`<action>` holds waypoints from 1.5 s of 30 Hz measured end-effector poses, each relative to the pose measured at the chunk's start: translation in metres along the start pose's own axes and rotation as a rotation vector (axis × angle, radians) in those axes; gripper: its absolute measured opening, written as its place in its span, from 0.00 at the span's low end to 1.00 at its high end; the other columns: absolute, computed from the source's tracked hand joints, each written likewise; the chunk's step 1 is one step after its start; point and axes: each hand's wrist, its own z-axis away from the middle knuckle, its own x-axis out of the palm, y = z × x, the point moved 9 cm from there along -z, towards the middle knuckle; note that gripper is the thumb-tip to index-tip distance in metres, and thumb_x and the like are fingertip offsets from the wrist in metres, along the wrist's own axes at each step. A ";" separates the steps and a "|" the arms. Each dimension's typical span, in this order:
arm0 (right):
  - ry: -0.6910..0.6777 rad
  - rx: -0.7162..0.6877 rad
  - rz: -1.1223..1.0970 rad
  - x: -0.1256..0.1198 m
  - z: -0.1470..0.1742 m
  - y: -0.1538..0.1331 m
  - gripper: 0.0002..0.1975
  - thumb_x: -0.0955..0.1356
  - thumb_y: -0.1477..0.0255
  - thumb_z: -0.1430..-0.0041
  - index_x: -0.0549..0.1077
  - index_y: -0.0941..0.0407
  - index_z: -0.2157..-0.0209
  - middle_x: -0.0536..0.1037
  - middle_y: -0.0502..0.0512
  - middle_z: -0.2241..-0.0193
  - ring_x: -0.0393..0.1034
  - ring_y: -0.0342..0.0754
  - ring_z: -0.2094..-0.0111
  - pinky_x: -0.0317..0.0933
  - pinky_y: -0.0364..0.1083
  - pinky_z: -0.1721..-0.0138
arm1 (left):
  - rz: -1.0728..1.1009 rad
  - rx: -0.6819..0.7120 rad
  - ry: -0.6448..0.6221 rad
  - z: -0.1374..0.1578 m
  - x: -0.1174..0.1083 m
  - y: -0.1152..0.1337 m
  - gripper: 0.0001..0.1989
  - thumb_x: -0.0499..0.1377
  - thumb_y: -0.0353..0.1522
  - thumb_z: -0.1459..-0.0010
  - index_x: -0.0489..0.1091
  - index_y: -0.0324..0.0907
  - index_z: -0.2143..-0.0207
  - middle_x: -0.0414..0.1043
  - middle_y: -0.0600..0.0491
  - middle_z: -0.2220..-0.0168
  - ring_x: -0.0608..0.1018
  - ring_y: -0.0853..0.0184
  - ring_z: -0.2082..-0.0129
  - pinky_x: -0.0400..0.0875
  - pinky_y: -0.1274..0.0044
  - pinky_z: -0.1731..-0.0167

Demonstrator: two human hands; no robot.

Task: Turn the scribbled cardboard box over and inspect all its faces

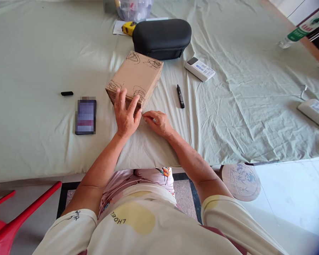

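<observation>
A brown cardboard box (135,76) with black scribbles on its corners lies on the pale green sheet (37,63). My left hand (125,115) rests against the box's near edge, fingers spread over its top and side. My right hand (158,122) lies on the sheet just right of that near corner, fingers curled toward the box, with nothing visibly held. A black marker (180,96) lies to the right of the box, and its cap (66,93) lies far to the left.
A phone (85,116) lies left of my hands. Behind the box sit a black case (161,38), a yellow tape measure (128,27) and a clear container (134,9). Two white remotes (199,68) (315,112) lie to the right. A red chair (5,226) stands at lower left.
</observation>
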 end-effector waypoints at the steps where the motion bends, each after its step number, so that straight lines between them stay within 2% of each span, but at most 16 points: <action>1: 0.071 -0.002 -0.007 -0.008 0.001 -0.002 0.15 0.63 0.64 0.26 0.79 0.54 0.55 0.84 0.54 0.66 0.75 0.45 0.68 0.70 0.48 0.55 | -0.003 0.009 0.013 0.001 -0.002 0.000 0.23 0.61 0.41 0.33 0.71 0.46 0.38 0.55 0.42 0.23 0.47 0.47 0.19 0.45 0.50 0.22; 4: 0.224 -0.037 -0.033 -0.024 0.004 -0.009 0.18 0.62 0.62 0.25 0.72 0.51 0.40 0.82 0.51 0.68 0.74 0.46 0.70 0.73 0.50 0.56 | -0.014 0.018 0.034 0.002 -0.005 -0.001 0.22 0.62 0.38 0.34 0.70 0.46 0.39 0.57 0.43 0.25 0.49 0.49 0.20 0.47 0.51 0.23; 6: 0.199 -0.076 -0.030 -0.021 0.004 -0.013 0.24 0.62 0.61 0.24 0.63 0.48 0.31 0.83 0.50 0.65 0.73 0.45 0.71 0.73 0.50 0.57 | -0.014 0.009 0.028 0.002 -0.005 -0.002 0.21 0.61 0.37 0.34 0.70 0.47 0.40 0.59 0.45 0.26 0.51 0.50 0.20 0.47 0.51 0.23; 9: 0.075 -0.105 -0.015 -0.006 0.001 -0.017 0.30 0.61 0.57 0.24 0.57 0.48 0.26 0.85 0.53 0.58 0.72 0.43 0.72 0.73 0.49 0.56 | 0.009 0.009 0.025 0.001 -0.006 -0.003 0.20 0.60 0.41 0.32 0.70 0.47 0.41 0.61 0.44 0.27 0.52 0.49 0.20 0.48 0.51 0.23; 12: -0.021 -0.074 -0.002 0.006 -0.002 -0.015 0.32 0.59 0.54 0.23 0.57 0.53 0.26 0.85 0.56 0.55 0.75 0.44 0.69 0.73 0.48 0.54 | 0.055 0.041 0.049 0.000 -0.010 -0.001 0.20 0.58 0.47 0.30 0.71 0.46 0.44 0.65 0.42 0.30 0.55 0.48 0.21 0.50 0.51 0.24; 15: -0.038 -0.015 0.025 0.006 -0.003 -0.011 0.33 0.59 0.53 0.23 0.59 0.55 0.26 0.85 0.59 0.54 0.77 0.46 0.66 0.73 0.49 0.52 | 0.088 0.049 0.063 -0.002 -0.013 0.000 0.21 0.54 0.50 0.28 0.72 0.47 0.47 0.70 0.42 0.33 0.59 0.50 0.23 0.53 0.51 0.24; 20: 0.027 0.011 0.101 -0.004 -0.004 -0.009 0.31 0.57 0.55 0.23 0.60 0.56 0.27 0.85 0.59 0.54 0.77 0.47 0.66 0.73 0.50 0.53 | 0.131 0.065 0.045 -0.002 -0.013 0.005 0.21 0.50 0.49 0.26 0.73 0.46 0.47 0.74 0.43 0.37 0.67 0.54 0.27 0.61 0.54 0.27; 24: -0.043 -0.034 0.109 0.004 -0.005 -0.019 0.31 0.58 0.56 0.23 0.62 0.55 0.27 0.85 0.60 0.53 0.80 0.50 0.58 0.72 0.51 0.47 | 0.192 0.092 0.028 -0.002 -0.012 0.007 0.19 0.53 0.48 0.26 0.72 0.47 0.45 0.75 0.44 0.38 0.69 0.55 0.28 0.62 0.55 0.27; 27: -0.081 -0.008 0.125 0.008 -0.006 -0.019 0.30 0.59 0.57 0.23 0.62 0.54 0.27 0.85 0.60 0.52 0.80 0.50 0.59 0.72 0.50 0.48 | 0.181 0.102 0.018 -0.002 -0.012 0.007 0.19 0.52 0.47 0.25 0.72 0.47 0.44 0.76 0.44 0.39 0.70 0.55 0.28 0.63 0.56 0.27; 29: -0.078 0.021 0.154 0.007 -0.006 -0.014 0.29 0.59 0.59 0.23 0.62 0.53 0.26 0.86 0.58 0.55 0.79 0.49 0.62 0.71 0.48 0.50 | 0.168 0.123 0.021 -0.002 -0.014 0.007 0.19 0.52 0.47 0.25 0.72 0.46 0.44 0.76 0.44 0.39 0.71 0.55 0.29 0.64 0.57 0.28; 34: 0.019 0.156 0.198 -0.014 -0.004 0.006 0.30 0.59 0.57 0.24 0.60 0.51 0.26 0.83 0.53 0.65 0.76 0.48 0.67 0.71 0.47 0.54 | 0.145 0.154 0.051 -0.002 -0.018 0.009 0.20 0.51 0.48 0.25 0.73 0.46 0.48 0.76 0.45 0.40 0.72 0.55 0.30 0.67 0.56 0.29; 37: 0.087 0.236 0.169 -0.030 -0.002 0.020 0.32 0.59 0.56 0.24 0.57 0.50 0.24 0.81 0.52 0.67 0.76 0.49 0.68 0.72 0.48 0.56 | 0.141 0.144 0.064 -0.003 -0.020 0.009 0.21 0.48 0.49 0.25 0.74 0.46 0.51 0.77 0.45 0.41 0.72 0.56 0.30 0.67 0.56 0.29; 45: 0.267 0.360 0.082 -0.060 0.003 0.050 0.36 0.62 0.62 0.27 0.51 0.54 0.23 0.82 0.51 0.69 0.78 0.49 0.66 0.71 0.47 0.56 | 0.170 0.083 0.062 -0.007 -0.026 0.006 0.25 0.44 0.50 0.24 0.75 0.47 0.54 0.79 0.47 0.44 0.74 0.57 0.31 0.68 0.55 0.30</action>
